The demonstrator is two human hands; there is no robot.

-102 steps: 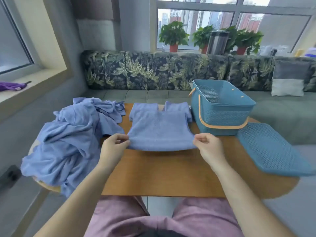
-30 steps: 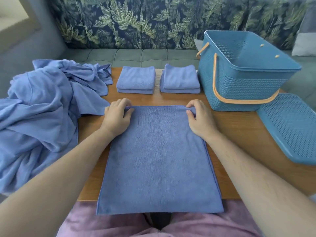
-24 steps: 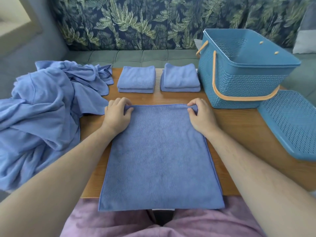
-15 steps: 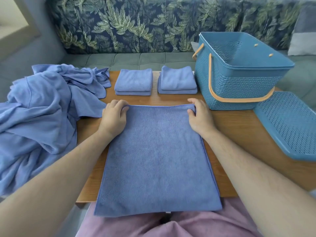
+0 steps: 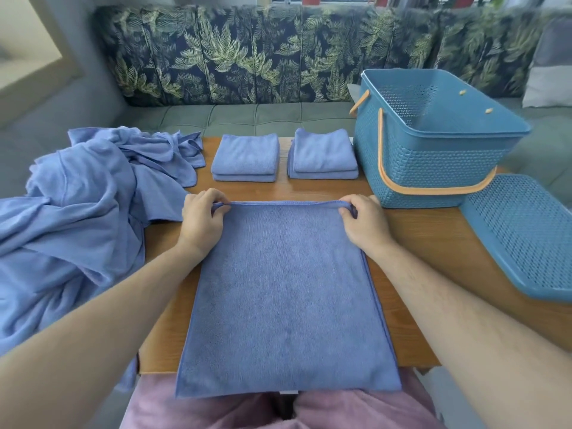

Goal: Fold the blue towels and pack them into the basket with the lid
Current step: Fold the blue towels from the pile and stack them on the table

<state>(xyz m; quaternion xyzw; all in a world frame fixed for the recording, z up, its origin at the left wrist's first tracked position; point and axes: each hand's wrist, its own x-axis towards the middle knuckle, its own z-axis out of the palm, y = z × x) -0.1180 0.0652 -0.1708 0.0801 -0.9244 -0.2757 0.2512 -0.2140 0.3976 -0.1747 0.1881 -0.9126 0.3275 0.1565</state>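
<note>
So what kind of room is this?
Probably a living room at home: a long grey-green sofa with leaf-print back cushions and a grey-and-white throw pillow sits behind the small wooden table under the flat blue towel.

Blue towel (image 5: 288, 292); leaf-patterned sofa (image 5: 247, 57)

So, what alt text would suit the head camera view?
The left hand and right hand pinch the far corners of a blue towel spread on a wooden table. Nearby sit two folded stacks, the open basket and its lid.
</note>
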